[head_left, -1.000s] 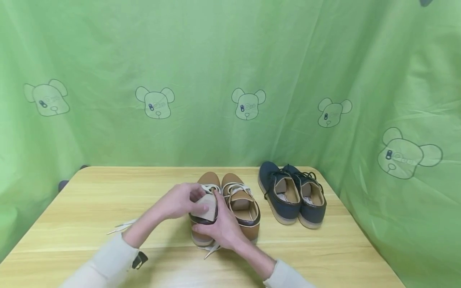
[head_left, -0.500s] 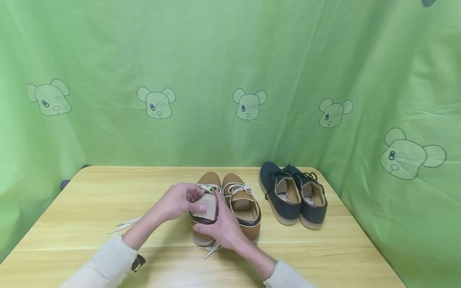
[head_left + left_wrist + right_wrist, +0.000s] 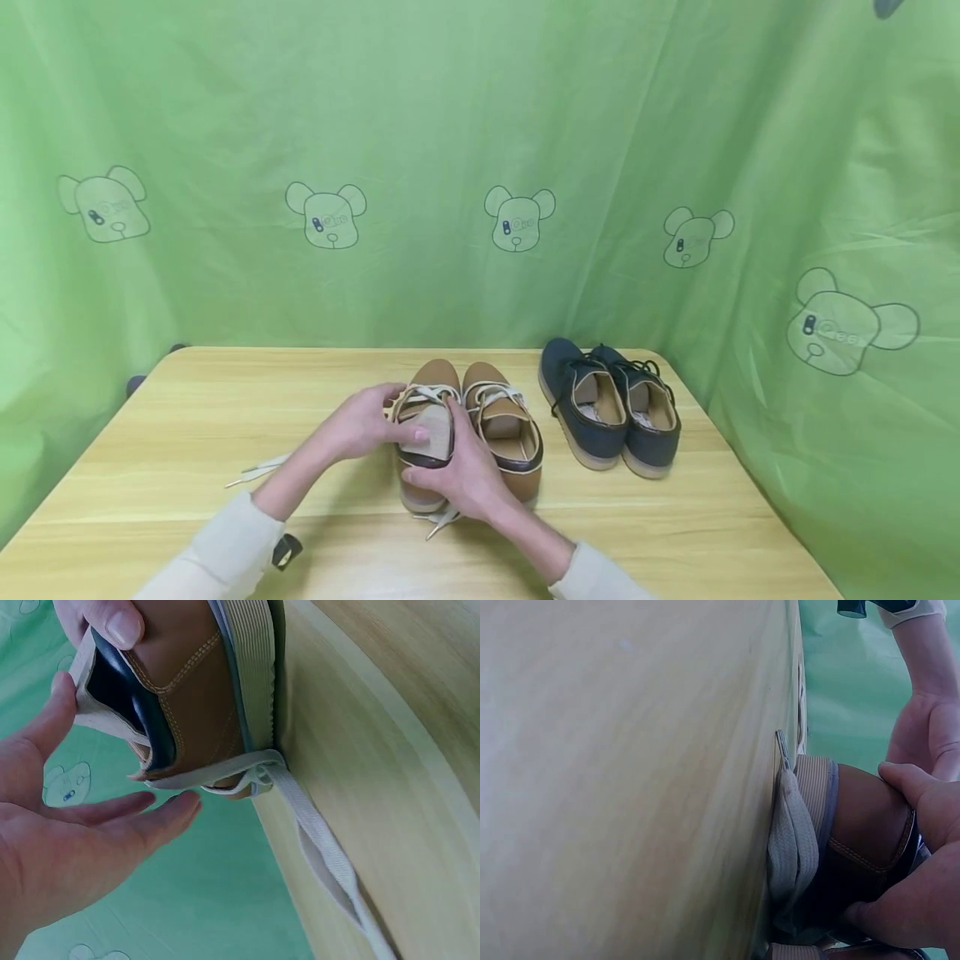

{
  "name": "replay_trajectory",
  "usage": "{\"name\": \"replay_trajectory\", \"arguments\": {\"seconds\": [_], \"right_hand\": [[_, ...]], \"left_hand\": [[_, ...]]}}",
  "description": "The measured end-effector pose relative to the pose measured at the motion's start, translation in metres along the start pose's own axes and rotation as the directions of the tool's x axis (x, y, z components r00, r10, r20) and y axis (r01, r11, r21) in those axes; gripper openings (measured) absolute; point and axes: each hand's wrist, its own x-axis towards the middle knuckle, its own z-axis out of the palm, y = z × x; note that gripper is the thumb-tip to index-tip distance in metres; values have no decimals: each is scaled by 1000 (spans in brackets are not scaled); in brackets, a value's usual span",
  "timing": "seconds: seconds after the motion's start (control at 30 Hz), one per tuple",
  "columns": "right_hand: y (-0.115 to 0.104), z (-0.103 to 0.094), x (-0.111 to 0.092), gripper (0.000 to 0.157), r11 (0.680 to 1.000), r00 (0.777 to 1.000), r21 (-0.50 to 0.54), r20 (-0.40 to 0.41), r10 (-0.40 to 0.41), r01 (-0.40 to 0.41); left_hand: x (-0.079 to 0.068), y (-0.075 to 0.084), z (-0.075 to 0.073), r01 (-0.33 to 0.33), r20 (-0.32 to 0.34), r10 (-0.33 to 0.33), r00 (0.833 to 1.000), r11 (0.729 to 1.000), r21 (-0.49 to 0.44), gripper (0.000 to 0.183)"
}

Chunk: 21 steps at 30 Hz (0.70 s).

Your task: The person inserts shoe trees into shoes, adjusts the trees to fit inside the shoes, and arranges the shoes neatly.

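Note:
Two brown lace-up shoes with pale laces stand side by side on the table. My right hand [image 3: 468, 475] grips the heel collar of the left brown shoe [image 3: 422, 493], fingers along its inner side and thumb at the back. In that shoe's mouth sits a pale, flat, insole-like piece [image 3: 429, 427], its free end raised toward the heel. My left hand [image 3: 367, 423] is spread, with the thumb tip against this piece and the fingers by the laced side. In the left wrist view, a loose pale lace [image 3: 322, 840] hangs from the shoe onto the table.
The right brown shoe [image 3: 519, 479] stands close beside the held one. Two dark navy shoes [image 3: 592, 429] with dark laces are at the table's back right. Lace ends [image 3: 258, 471] lie left of the brown pair. A green curtain [image 3: 420, 100] surrounds the wooden table [image 3: 187, 433].
The left fingers have come off the pale piece and spread out to the left, showing more of the shoe's opening near the laces. The right hand and the shoes have stayed in place.

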Motion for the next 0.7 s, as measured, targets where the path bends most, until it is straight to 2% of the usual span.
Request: {"name": "replay_trajectory", "arguments": {"seconds": [0.17, 0.3, 0.47, 0.7], "right_hand": [[-1, 0, 0, 125, 1000, 1000, 5, 3, -3, 3], [-1, 0, 0, 125, 1000, 1000, 5, 5, -2, 2], [-1, 0, 0, 125, 1000, 1000, 2, 2, -1, 1], [-2, -1, 0, 124, 1000, 1000, -1, 4, 1, -1]], "left_hand": [[1, -7, 0, 13, 74, -7, 997, 997, -77, 89], [2, -7, 1, 32, 89, -22, 996, 993, -111, 88], [3, -7, 3, 35, 72, -28, 997, 995, -95, 86], [4, -6, 7, 31, 17, -31, 999, 998, -45, 78]]}}
